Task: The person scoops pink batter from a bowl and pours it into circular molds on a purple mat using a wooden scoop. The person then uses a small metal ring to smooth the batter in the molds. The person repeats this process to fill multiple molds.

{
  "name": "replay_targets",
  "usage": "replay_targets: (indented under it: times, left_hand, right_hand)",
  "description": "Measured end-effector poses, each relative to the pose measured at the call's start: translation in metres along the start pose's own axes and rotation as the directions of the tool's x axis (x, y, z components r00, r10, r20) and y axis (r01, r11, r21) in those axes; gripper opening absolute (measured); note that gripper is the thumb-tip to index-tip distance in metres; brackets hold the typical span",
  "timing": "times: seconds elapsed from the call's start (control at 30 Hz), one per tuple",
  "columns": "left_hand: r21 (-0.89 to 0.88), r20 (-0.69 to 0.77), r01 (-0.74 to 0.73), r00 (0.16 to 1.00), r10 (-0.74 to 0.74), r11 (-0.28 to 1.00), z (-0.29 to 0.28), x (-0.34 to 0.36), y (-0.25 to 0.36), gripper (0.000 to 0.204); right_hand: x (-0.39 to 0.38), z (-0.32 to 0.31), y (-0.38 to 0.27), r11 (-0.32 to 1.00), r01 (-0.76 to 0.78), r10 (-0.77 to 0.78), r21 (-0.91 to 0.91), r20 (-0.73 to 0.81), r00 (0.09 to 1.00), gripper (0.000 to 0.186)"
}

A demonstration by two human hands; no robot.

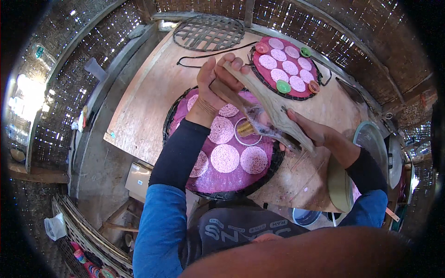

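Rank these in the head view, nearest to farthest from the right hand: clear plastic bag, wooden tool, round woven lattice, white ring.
From the right hand:
1. Wooden tool: in its grasp.
2. White ring: to its left, seen against the near pink tray.
3. Round woven lattice: far left part of the table.
4. Clear plastic bag: lower left, off the table.

Room at left, crowding at right

On the tabletop (pixel 143 106), a hand could pass at the left, beside the near tray (pixel 208 183). Above this tray, the two-armed wooden tool (pixel 271 103), held by the left hand (pixel 218 81) and the right hand (pixel 311 129), blocks the way. The far tray (pixel 296 97) and the green bucket (pixel 340 180) narrow the right side.
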State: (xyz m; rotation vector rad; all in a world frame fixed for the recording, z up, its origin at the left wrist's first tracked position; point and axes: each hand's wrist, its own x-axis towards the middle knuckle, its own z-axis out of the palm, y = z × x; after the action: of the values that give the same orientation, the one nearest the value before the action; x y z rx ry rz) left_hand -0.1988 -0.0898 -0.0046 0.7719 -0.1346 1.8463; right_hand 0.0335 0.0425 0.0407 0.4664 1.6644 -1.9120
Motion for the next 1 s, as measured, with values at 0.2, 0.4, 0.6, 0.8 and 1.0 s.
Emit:
replay_targets:
  times: [0.2, 0.4, 0.6, 0.8, 1.0]
  left_hand:
    - [-0.056, -0.143, -0.038, 0.989, 0.030, 0.998, -0.025, -0.023, -0.002, 0.024]
    - [-0.068, -0.106, -0.025, 0.994, 0.017, 0.997, -0.028, -0.028, 0.006, 0.026]
    - [-0.002, -0.273, -0.087, 0.958, 0.083, 0.996, -0.020, -0.039, -0.001, 0.026]
    - [0.006, -0.310, -0.116, 0.944, 0.112, 0.993, -0.027, -0.039, -0.021, 0.025]
    - [-0.055, -0.312, -0.115, 0.946, 0.092, 0.992, -0.035, -0.026, -0.027, 0.027]
  right_hand:
    - [0.024, -0.004, 0.014, 0.992, -0.080, 0.074, -0.095, -0.072, 0.995, 0.068]
    - [0.037, -0.004, 0.027, 0.988, 0.002, -0.027, -0.157, -0.159, 0.987, 0.068]
    - [0.023, 0.006, 0.014, 0.989, -0.112, 0.098, -0.092, -0.143, 0.985, 0.068]
    - [0.007, 0.002, 0.011, 0.989, -0.143, 0.135, -0.034, -0.180, 0.974, 0.069]
    - [-0.002, -0.004, -0.003, 0.927, -0.242, 0.110, -0.285, -0.411, 0.905, 0.075]
